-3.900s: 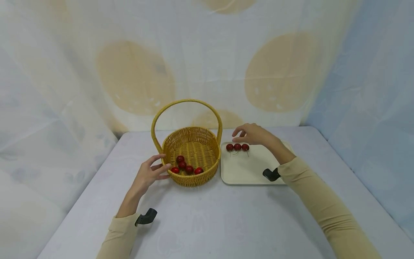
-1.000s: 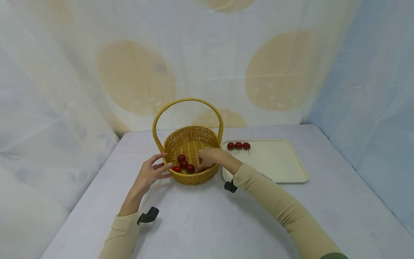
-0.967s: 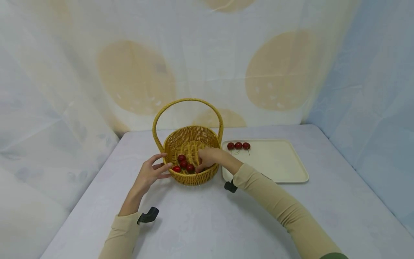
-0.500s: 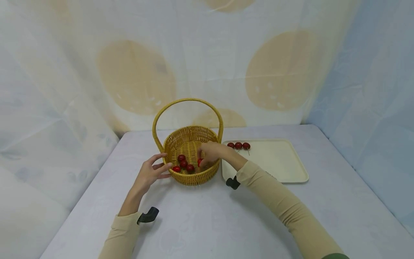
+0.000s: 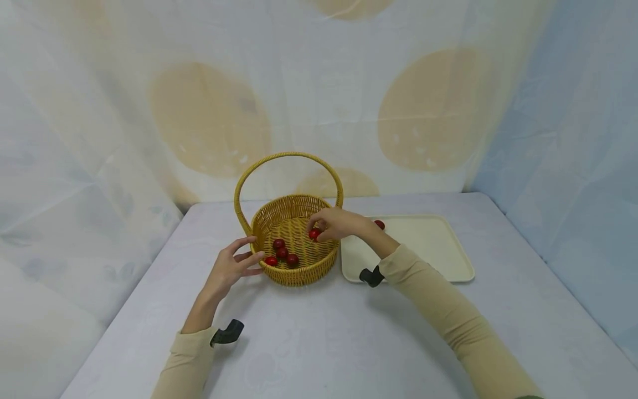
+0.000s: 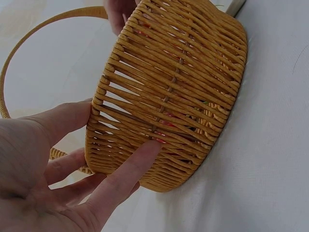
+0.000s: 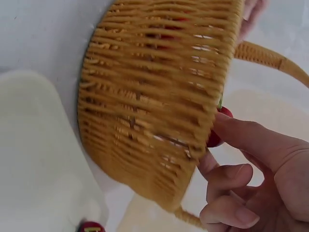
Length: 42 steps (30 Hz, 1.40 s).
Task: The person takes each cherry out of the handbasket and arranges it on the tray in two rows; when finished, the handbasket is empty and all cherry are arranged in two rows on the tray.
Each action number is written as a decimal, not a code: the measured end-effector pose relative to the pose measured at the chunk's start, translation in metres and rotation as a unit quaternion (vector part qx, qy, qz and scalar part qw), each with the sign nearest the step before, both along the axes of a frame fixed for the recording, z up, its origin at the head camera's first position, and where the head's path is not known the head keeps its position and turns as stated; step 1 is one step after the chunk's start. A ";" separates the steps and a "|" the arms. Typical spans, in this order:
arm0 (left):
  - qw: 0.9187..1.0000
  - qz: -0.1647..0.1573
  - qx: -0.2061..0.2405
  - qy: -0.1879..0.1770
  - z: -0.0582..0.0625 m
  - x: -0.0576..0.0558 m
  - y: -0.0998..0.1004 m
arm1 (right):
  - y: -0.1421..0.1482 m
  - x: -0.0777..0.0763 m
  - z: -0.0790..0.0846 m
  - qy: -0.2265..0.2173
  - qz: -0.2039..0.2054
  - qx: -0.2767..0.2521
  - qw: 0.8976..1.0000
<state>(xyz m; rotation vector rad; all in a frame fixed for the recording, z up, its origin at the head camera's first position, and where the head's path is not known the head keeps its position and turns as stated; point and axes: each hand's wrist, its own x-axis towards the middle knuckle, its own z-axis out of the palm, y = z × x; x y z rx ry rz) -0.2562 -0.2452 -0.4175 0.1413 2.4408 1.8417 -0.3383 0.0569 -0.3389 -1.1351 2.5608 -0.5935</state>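
My left hand holds the near left side of a yellow woven basket. In the left wrist view its thumb meets the rim and one finger lies along the outer wall. Just inside the right rim of the basket, my right hand pinches a red cherry between thumb and fingers. The right wrist view shows this cherry partly hidden behind the rim, with a bit of green stem. Several more cherries lie at the basket's front left.
Right of the basket stands a cream tray. One dark cherry shows at its back edge; my right wrist covers the others. The tall basket handle arches above the bowl. Patterned curtains enclose the white table.
My right hand went from the tray into the basket, took hold of a cherry there, and has since risen with it toward the right rim. My left hand has stayed on the basket.
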 end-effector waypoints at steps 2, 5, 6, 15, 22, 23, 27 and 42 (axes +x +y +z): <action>1.000 0.000 0.001 0.000 0.000 0.000 0.000 | 0.007 0.000 0.003 0.002 0.001 -0.008 1.000; 1.000 0.000 0.002 -0.001 0.000 0.001 0.000 | 0.019 0.000 0.006 0.009 0.001 -0.015 1.000; 1.000 -0.001 0.002 -0.001 0.001 0.001 0.000 | 0.022 0.000 0.007 0.008 0.000 -0.016 1.000; 1.000 0.000 0.011 0.007 0.003 0.003 -0.002 | 0.054 0.003 0.024 -0.017 0.004 -0.024 1.000; 1.000 0.005 0.002 0.003 0.003 0.006 -0.003 | 0.084 -0.001 0.027 -0.056 -0.020 -0.020 0.998; 1.000 0.005 0.003 0.004 0.004 0.006 -0.003 | 0.089 -0.002 0.027 -0.061 -0.026 -0.019 0.998; 1.000 0.002 0.008 0.008 0.004 0.006 -0.003 | 0.108 -0.007 0.024 -0.053 -0.035 -0.010 0.998; 1.000 0.001 0.010 0.000 0.005 0.006 0.001 | 0.163 -0.021 0.005 -0.039 -0.076 0.031 0.996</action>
